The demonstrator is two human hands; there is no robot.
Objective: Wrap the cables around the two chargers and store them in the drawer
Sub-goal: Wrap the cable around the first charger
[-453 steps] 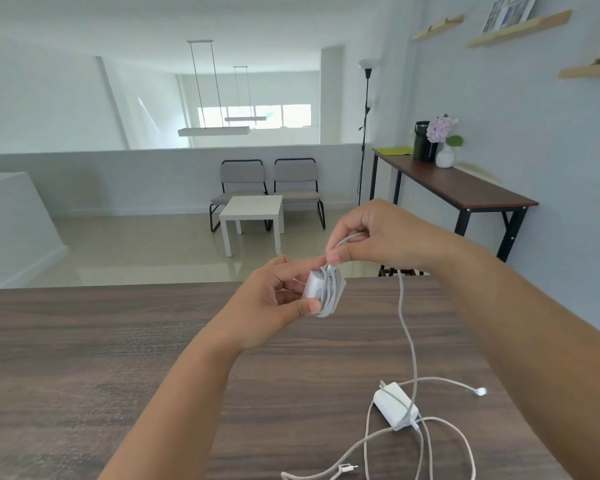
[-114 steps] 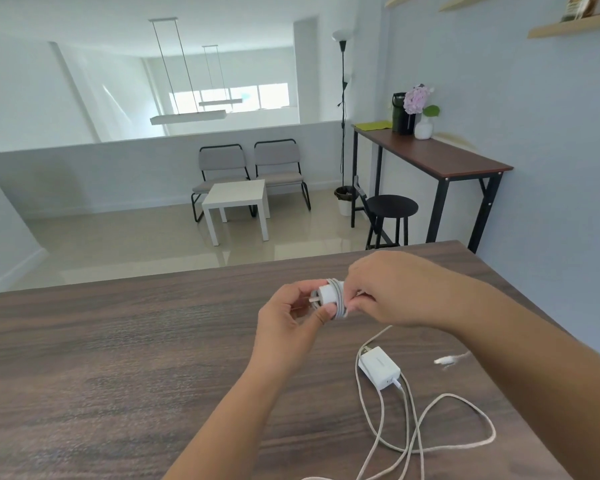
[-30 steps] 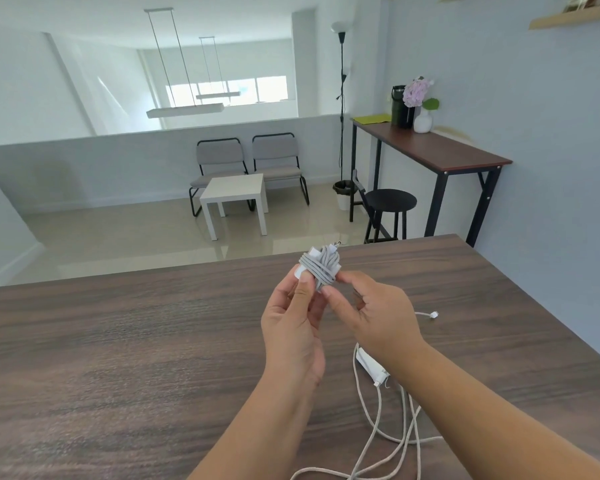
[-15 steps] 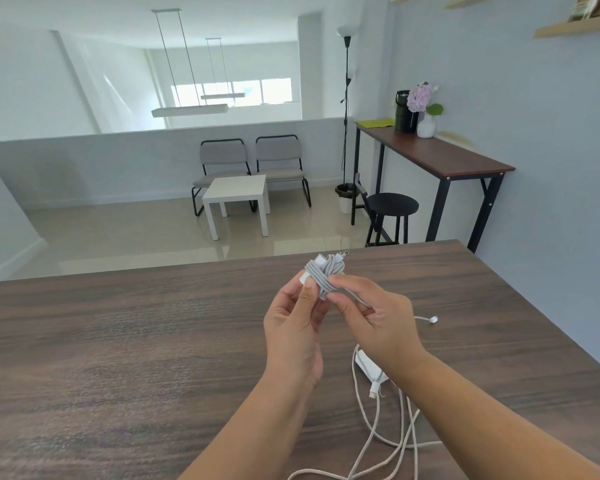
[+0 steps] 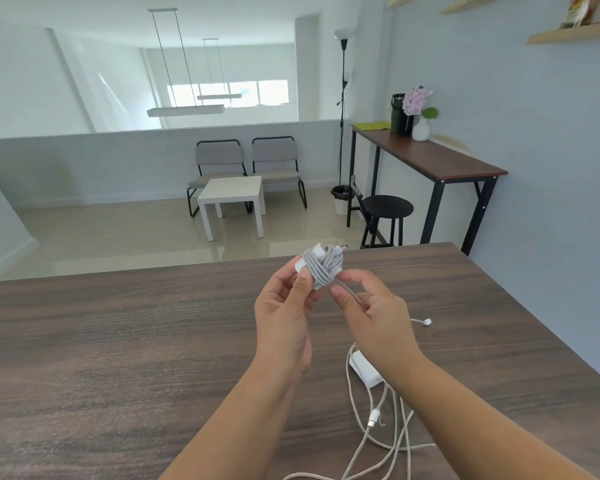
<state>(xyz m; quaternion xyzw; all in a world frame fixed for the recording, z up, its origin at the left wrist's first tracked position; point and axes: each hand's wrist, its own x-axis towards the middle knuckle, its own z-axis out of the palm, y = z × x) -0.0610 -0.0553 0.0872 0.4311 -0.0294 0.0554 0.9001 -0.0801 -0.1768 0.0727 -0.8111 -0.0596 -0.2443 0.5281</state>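
Left hand (image 5: pixel 284 317) pinches wrapped charger (image 5: pixel 321 268); right hand (image 5: pixel 371 317) pinches its cable (fingertips).

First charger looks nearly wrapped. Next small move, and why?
Probably tuck the short cable tail pinched by the right hand under a loop. The left hand holds the wrapped charger, but that end hangs free; the second charger lies unwrapped on the table.

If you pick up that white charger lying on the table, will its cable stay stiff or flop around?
Probably flop: the loose cable lies in slack curves around the second charger. It would likely trail and drag; its connector might swing.
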